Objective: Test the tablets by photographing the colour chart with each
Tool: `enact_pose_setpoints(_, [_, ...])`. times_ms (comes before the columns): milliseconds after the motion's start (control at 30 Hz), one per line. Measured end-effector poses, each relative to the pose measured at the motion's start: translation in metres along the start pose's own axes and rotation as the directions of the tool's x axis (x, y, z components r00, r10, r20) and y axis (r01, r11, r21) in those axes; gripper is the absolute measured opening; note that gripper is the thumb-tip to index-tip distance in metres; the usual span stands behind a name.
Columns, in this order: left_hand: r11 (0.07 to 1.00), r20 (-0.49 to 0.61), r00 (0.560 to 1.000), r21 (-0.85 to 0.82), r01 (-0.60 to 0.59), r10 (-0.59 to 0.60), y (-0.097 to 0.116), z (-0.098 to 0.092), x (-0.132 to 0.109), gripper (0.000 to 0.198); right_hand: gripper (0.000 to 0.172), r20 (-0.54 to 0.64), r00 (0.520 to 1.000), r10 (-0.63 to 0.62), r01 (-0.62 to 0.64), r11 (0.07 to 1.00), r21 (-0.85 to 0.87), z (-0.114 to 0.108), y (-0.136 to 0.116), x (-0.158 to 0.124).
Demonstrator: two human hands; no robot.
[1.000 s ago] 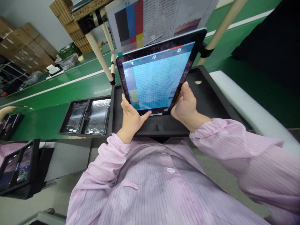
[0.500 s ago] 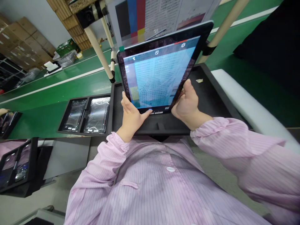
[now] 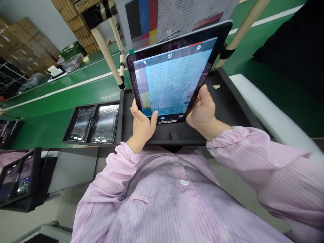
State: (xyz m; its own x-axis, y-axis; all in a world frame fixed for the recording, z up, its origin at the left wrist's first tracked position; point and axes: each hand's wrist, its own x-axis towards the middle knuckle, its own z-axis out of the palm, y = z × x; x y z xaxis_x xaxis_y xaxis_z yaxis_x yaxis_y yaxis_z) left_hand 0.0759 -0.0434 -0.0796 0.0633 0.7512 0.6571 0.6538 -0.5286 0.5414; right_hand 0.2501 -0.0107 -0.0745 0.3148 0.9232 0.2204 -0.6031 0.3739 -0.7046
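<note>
A black-framed tablet [image 3: 174, 77] is held up at a tilt, its lit screen showing a bluish camera picture of a printed sheet. My left hand [image 3: 142, 126] grips its lower left corner, the thumb raised over the bottom of the screen. At the lower right edge, my right hand [image 3: 202, 109] is closed round the tablet with the thumb along the side; its other fingers are mostly hidden behind. Below the tablet lies a black tray [image 3: 162, 137]. Behind it stands a test chart [image 3: 177, 20] with colour blocks and fine print.
A black two-slot tray [image 3: 91, 121] holding two film-wrapped tablets sits at the left on the green bench [image 3: 50, 116]. Pale pipe posts [image 3: 107, 55] rise behind. A white foam roll [image 3: 268, 108] lies at the right. Cardboard boxes [image 3: 27, 47] are stacked far left.
My left thumb has lifted from the bottom edge of the tablet and now points upward. The tablet has barely shifted. At the far left, another person's hand has moved away from a tray.
</note>
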Motion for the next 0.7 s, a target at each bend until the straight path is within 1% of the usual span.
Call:
enact_pose_setpoints(67, [1.0, 0.007, 1.0, -0.014, -0.004, 0.004, 0.0016, -0.0005, -0.0004, 0.092, 0.048, -0.005, 1.0, 0.003, -0.003, 1.0, 0.01, -0.0003, 0.001, 0.0004])
enact_pose_setpoints(167, [0.999, 0.002, 1.0, -0.016, -0.03, 0.03, 0.0028, -0.0015, -0.0016, 0.113, 0.051, -0.028, 1.0, -0.003, 0.004, 1.0, 0.017, -0.0004, 0.0011, 0.0004])
enact_pose_setpoints(267, [0.995, 0.0, 0.995, 0.016, -0.097, 0.097, 0.0019, -0.002, -0.0026, 0.121, 0.051, -0.02, 1.0, -0.006, 0.006, 1.0, 0.024, 0.0005, -0.0007, -0.0002])
enact_pose_setpoints(367, [0.984, -0.012, 0.986, 0.058, -0.168, 0.169, 0.0008, -0.0014, -0.0029, 0.119, 0.052, 0.011, 1.0, 0.014, -0.015, 0.999, 0.035, 0.0021, -0.0033, -0.0013])
enact_pose_setpoints(433, [0.978, -0.019, 0.981, 0.083, -0.193, 0.195, 0.0007, -0.0006, -0.0029, 0.118, 0.053, 0.034, 0.999, 0.028, -0.029, 0.999, 0.036, 0.0029, -0.0044, -0.0018])
enact_pose_setpoints(533, [0.974, -0.015, 0.979, 0.103, -0.202, 0.204, 0.0014, 0.0006, -0.003, 0.112, 0.055, 0.06, 0.998, 0.032, -0.033, 0.999, 0.022, 0.0025, -0.0047, -0.0016])
enact_pose_setpoints(700, [0.975, 0.009, 0.98, 0.089, -0.201, 0.201, 0.0021, 0.0008, -0.0034, 0.096, 0.05, 0.094, 0.996, 0.005, -0.001, 0.999, -0.042, 0.0, -0.0042, -0.0004])
